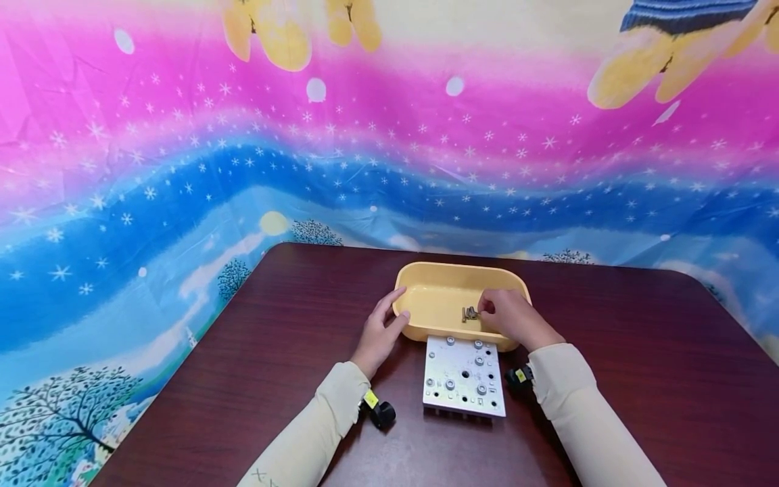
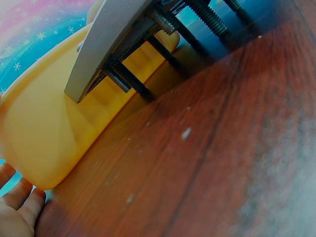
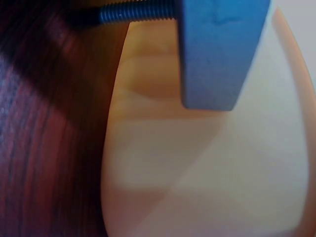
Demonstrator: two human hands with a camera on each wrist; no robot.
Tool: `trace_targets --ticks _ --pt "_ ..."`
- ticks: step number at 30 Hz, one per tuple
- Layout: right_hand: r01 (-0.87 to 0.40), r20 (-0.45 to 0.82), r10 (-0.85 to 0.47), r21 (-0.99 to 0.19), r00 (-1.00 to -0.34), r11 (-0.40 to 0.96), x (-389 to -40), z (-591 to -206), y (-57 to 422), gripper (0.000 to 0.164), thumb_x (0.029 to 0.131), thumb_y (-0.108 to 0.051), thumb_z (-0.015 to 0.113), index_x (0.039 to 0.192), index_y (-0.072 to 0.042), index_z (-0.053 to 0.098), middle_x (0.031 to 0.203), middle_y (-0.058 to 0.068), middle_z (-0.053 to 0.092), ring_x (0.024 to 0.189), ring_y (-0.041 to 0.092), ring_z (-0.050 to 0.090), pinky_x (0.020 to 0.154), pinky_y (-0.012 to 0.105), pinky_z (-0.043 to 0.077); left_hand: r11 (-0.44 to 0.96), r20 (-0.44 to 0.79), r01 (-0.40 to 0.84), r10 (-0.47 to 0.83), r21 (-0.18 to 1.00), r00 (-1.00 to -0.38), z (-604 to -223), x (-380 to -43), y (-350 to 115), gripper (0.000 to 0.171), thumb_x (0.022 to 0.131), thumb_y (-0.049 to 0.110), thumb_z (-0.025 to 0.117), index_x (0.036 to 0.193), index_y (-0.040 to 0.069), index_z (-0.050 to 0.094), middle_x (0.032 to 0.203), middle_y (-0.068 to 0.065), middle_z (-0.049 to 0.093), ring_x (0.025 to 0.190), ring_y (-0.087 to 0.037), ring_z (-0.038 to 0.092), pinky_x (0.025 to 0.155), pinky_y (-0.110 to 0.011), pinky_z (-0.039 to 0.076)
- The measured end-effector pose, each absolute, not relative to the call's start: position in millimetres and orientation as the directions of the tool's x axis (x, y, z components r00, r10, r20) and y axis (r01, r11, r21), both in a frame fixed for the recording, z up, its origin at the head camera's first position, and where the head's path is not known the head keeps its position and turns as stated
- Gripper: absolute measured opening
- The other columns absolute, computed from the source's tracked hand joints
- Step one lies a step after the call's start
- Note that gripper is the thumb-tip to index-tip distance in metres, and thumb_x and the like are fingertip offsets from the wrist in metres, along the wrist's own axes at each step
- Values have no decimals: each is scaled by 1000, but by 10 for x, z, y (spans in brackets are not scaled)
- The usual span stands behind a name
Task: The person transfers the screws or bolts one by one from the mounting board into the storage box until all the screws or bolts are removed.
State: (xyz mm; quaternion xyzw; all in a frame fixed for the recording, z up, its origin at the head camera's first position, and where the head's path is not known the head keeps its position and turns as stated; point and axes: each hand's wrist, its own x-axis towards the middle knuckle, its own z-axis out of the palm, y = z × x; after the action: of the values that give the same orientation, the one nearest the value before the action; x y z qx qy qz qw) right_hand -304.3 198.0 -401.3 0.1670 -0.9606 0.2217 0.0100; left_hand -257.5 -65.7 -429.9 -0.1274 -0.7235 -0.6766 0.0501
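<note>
A shallow yellow plastic tray sits on the table, with a few small screws lying together on its floor. My right hand reaches in over its right side, thumb and fingers curled and pinching a screw at the edge of that little group. At the tray's left end my left hand rests against the wall, thumb and fingers spread and touching the rim. Just in front stands a silver metal plate with bolt heads and holes on top. Threaded bolts stick out beneath it.
The dark red-brown table runs out to both sides of the tray. Behind its far edge hangs a printed cloth in pink and blue. A black wrist camera sits by the left sleeve, another by the right.
</note>
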Motion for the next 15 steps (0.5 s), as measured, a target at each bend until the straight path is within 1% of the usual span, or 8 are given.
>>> trace_targets --ticks 15 --pt "-326 91 -318 -421 -944 847 -3048 -4025 1982 7 86 -8 63 80 -10 67 73 0 59 63 17 50 62 31 43 59 238 246 121 967 -964 -4308 -2577 -662 49 95 7 56 143 13 48 149 -10 39 130 -34 45 97 -31 43"
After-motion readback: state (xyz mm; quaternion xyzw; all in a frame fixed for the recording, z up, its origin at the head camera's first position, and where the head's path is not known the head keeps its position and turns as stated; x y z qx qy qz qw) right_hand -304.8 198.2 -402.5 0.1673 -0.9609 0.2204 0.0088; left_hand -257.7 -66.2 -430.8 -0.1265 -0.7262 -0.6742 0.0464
